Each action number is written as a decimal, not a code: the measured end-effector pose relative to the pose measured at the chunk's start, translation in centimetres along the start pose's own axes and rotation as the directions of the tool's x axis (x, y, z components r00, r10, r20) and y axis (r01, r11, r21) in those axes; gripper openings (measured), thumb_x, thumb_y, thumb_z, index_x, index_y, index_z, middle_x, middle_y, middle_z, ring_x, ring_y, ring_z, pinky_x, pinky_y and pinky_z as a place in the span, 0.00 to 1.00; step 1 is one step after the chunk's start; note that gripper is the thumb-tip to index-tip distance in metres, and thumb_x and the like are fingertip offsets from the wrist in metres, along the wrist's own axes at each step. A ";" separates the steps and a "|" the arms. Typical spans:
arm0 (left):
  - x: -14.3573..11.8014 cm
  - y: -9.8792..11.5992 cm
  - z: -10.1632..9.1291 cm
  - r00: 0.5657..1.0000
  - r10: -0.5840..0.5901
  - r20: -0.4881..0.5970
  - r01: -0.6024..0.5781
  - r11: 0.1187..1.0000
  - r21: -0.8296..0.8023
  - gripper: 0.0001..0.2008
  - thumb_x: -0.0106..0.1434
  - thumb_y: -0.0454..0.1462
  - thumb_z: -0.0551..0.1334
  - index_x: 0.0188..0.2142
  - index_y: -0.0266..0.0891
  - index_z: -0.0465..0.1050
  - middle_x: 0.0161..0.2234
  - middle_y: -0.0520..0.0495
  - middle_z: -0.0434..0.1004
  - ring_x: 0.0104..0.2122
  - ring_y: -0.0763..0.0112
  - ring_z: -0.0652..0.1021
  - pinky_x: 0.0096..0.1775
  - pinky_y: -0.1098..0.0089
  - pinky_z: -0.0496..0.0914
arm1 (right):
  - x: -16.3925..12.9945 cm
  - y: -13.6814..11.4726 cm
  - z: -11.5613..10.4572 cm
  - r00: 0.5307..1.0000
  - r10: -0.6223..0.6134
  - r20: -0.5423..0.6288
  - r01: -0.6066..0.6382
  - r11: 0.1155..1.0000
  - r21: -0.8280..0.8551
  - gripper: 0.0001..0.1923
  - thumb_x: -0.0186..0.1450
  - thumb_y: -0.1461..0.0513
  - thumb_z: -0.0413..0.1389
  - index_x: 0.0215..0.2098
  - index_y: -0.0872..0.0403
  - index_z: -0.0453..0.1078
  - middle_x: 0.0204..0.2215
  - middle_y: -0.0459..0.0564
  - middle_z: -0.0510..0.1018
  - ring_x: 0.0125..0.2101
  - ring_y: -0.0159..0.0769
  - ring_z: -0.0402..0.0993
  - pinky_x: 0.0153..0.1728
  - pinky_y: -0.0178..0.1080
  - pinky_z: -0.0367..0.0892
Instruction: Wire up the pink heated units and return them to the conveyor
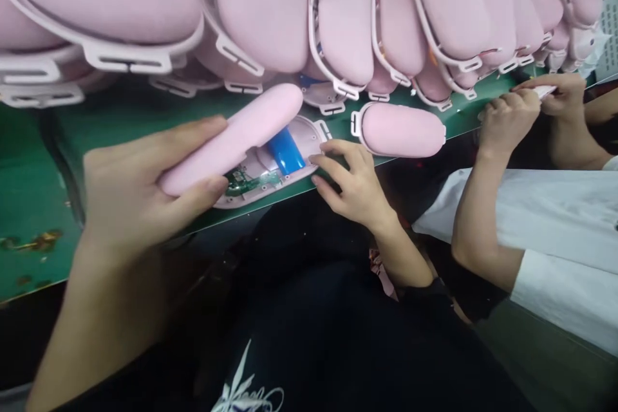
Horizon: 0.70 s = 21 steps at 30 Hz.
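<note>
My left hand (140,187) grips a pink plastic cover (241,135) between thumb and fingers, tilted above an open shell. That lower shell (311,132) lies on the bench by its front edge, with strap slots at its end. Inside it are a blue-wrapped battery (286,150) and a green circuit board (246,181), partly hidden under the cover. My right hand (352,183) is at the shell's right end, fingers bent and apart, fingertips at its rim. It holds nothing that I can see.
Stacked pink casings (263,6) fill the back of the green bench (29,161). A closed pink casing (403,131) lies to the right. Farther right, a co-worker's hands (512,116) hold a small pale piece. Brass-coloured bits (41,241) lie at the left.
</note>
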<state>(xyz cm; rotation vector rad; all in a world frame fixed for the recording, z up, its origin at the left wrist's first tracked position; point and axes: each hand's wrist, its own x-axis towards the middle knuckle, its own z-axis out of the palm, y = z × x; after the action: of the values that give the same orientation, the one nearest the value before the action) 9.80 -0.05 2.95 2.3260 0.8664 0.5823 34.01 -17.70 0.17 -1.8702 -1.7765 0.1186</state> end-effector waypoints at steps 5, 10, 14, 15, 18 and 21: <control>-0.4 0.0 -0.2 0.999 0.034 -0.006 -0.034 0.997 -0.067 0.33 0.70 0.60 0.62 0.61 0.39 0.78 0.57 0.51 0.82 0.54 0.52 0.83 0.56 0.57 0.77 | -0.2 0.0 0.2 0.999 0.012 0.033 -0.012 1.000 0.005 0.15 0.76 0.59 0.55 0.59 0.50 0.74 0.61 0.56 0.73 0.59 0.47 0.71 0.61 0.55 0.69; -0.4 -0.1 -0.2 0.999 -0.017 -0.033 0.014 0.996 -0.090 0.36 0.69 0.64 0.59 0.59 0.39 0.80 0.54 0.50 0.84 0.51 0.55 0.85 0.53 0.60 0.77 | -0.3 -0.2 0.2 0.999 0.012 0.035 -0.012 1.000 0.002 0.16 0.76 0.60 0.55 0.60 0.50 0.73 0.61 0.56 0.72 0.59 0.48 0.70 0.61 0.55 0.70; -0.3 -0.2 0.1 0.996 -0.045 -0.072 0.037 0.993 -0.115 0.37 0.71 0.65 0.56 0.57 0.39 0.81 0.50 0.50 0.86 0.45 0.60 0.85 0.49 0.63 0.78 | -0.5 -0.1 0.2 0.999 0.005 0.041 -0.005 1.000 -0.003 0.18 0.75 0.60 0.56 0.62 0.50 0.72 0.62 0.57 0.71 0.60 0.49 0.70 0.62 0.55 0.70; -0.3 -0.2 0.1 0.997 -0.039 -0.072 0.030 0.992 -0.125 0.37 0.71 0.65 0.55 0.57 0.38 0.81 0.50 0.50 0.86 0.44 0.61 0.85 0.48 0.63 0.78 | -0.5 -0.1 0.3 0.999 0.001 0.036 -0.001 1.000 -0.005 0.18 0.75 0.60 0.56 0.62 0.50 0.72 0.62 0.57 0.72 0.60 0.48 0.70 0.62 0.55 0.70; -0.3 -0.4 0.1 0.997 -0.034 -0.071 0.023 0.988 -0.151 0.39 0.71 0.67 0.54 0.57 0.37 0.81 0.50 0.49 0.86 0.44 0.61 0.85 0.47 0.64 0.78 | -0.6 0.0 0.3 1.000 -0.013 0.017 0.013 1.000 -0.005 0.18 0.75 0.60 0.57 0.62 0.51 0.72 0.62 0.57 0.72 0.59 0.48 0.71 0.62 0.54 0.70; -0.3 -0.5 0.0 0.996 -0.071 -0.059 0.059 0.979 -0.194 0.39 0.70 0.67 0.55 0.58 0.40 0.81 0.50 0.50 0.86 0.44 0.59 0.85 0.48 0.62 0.77 | -0.5 -0.1 0.2 1.000 -0.015 0.014 0.015 1.000 0.005 0.18 0.75 0.60 0.57 0.62 0.50 0.71 0.62 0.57 0.73 0.60 0.48 0.71 0.61 0.53 0.71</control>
<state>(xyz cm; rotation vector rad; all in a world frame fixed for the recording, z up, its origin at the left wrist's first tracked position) 9.37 0.10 2.56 2.1078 0.8729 0.6864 33.80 -18.10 -0.13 -1.8563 -1.7980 0.1307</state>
